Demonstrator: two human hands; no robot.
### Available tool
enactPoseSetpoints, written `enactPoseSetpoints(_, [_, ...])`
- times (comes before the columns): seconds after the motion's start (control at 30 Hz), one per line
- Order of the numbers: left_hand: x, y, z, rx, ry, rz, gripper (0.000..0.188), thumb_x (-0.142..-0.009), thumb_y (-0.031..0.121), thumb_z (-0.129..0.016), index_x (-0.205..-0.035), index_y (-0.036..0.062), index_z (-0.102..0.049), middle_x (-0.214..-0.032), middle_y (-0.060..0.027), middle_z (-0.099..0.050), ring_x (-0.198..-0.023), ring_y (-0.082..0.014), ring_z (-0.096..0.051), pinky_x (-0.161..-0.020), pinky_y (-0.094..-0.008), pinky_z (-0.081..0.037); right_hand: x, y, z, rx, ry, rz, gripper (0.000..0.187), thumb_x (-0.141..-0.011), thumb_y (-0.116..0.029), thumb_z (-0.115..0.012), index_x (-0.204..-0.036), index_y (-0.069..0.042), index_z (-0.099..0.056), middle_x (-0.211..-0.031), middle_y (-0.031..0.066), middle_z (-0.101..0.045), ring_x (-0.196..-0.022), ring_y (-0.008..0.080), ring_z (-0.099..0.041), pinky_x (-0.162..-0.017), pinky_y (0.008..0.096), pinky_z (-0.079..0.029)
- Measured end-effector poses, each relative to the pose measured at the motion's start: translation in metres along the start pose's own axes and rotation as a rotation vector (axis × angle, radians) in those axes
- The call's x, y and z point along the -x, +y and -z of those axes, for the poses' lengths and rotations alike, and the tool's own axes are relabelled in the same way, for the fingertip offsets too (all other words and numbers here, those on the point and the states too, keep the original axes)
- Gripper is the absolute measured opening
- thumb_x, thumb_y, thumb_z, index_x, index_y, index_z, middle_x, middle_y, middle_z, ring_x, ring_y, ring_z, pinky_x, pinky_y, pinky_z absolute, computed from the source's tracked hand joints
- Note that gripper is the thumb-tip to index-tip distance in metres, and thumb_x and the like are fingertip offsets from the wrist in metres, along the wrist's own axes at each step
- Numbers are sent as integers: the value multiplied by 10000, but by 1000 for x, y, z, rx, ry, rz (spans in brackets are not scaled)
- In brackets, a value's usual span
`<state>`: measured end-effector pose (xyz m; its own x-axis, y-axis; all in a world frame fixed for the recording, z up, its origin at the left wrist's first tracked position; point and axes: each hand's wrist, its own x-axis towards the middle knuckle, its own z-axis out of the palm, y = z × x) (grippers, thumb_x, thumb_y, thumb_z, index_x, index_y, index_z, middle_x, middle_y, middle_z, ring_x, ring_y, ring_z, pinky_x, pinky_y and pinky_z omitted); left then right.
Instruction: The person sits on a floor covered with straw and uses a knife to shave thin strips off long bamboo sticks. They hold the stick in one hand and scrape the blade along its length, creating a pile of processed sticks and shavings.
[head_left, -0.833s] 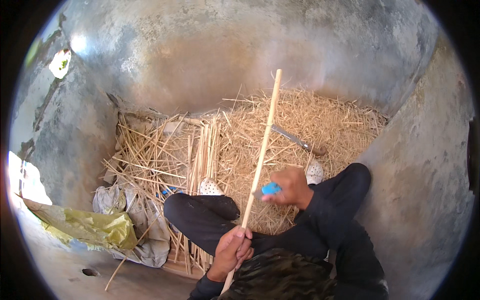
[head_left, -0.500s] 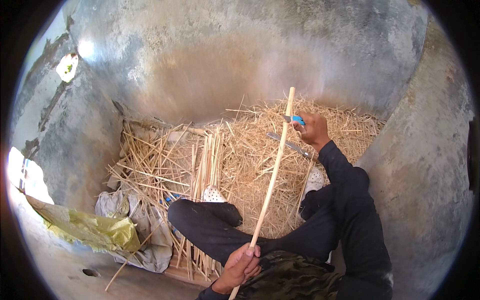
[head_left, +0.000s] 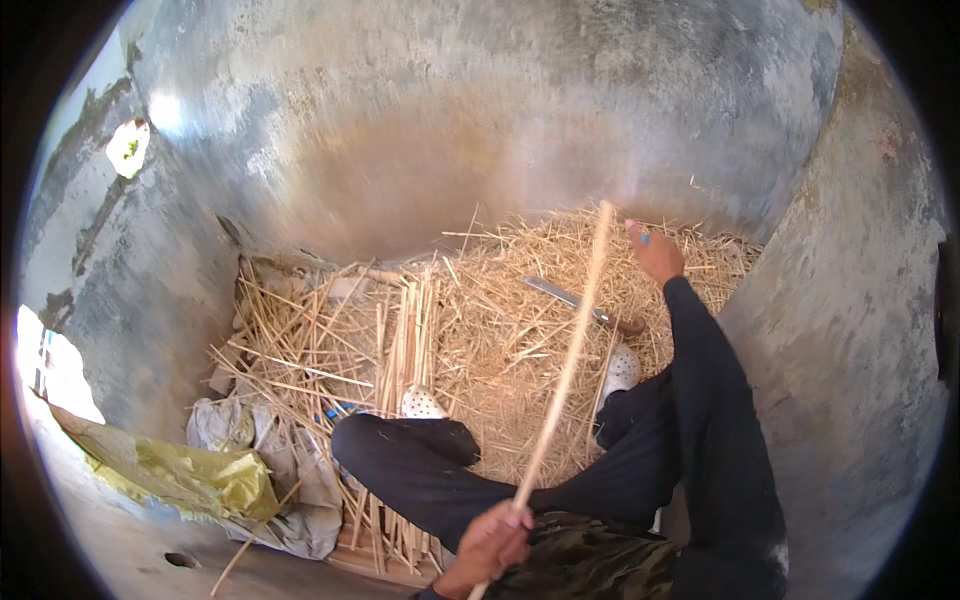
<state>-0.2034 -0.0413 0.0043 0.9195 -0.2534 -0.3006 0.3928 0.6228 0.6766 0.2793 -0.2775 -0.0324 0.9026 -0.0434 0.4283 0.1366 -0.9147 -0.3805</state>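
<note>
My left hand point(head_left: 495, 540), low in the view, is closed round the lower part of a long pale wooden stick point(head_left: 562, 385). The stick slants up and away from my lap, and its far end is blurred by motion. My right hand point(head_left: 658, 258) is just to the right of the stick's far end, apart from it. Its fingers are curled round a small knife with a blue handle point(head_left: 645, 239); only a bit of blue shows and the blade cannot be made out. Beyond the stick a larger knife with a curved wooden handle point(head_left: 630, 326) lies on the shavings.
Wood shavings point(head_left: 500, 350) cover the floor between my white shoes point(head_left: 422, 402). To the left lie a bundle of split sticks point(head_left: 408, 335) and scattered ones. A yellow-and-grey sack point(head_left: 230, 480) lies at the lower left. Concrete walls point(head_left: 480, 120) stand close around.
My right hand has moved slightly right, off the stick, with the blue-handled knife. The stick's far end has swung right and down. A small shaving now shows against the wall.
</note>
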Motion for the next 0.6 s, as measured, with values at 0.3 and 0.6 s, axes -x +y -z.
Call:
enactPoseSetpoints(0.3, [-32,25,-4,-156,101,-58,253,-1018,294,-414,-979,52,-478,-532,36,-334,-407,-53,-270,-423,-197,-256,218,-98,71,-635,-301,523,626,-847,-617,-545,-576,-53,-559,-495,135,-511,-473,300,-545,-479,394,-419])
enactPoseSetpoints(0.6, [-21,28,-14,-109,114,-104,221,-1015,269,-425,-973,54,-454,-542,44,-324,-429,-48,-258,-444,-211,-247,210,-113,74,-498,-207,677,674,-756,-744,-543,-530,-110,-578,-434,55,-502,-364,232,-513,-380,362,-387])
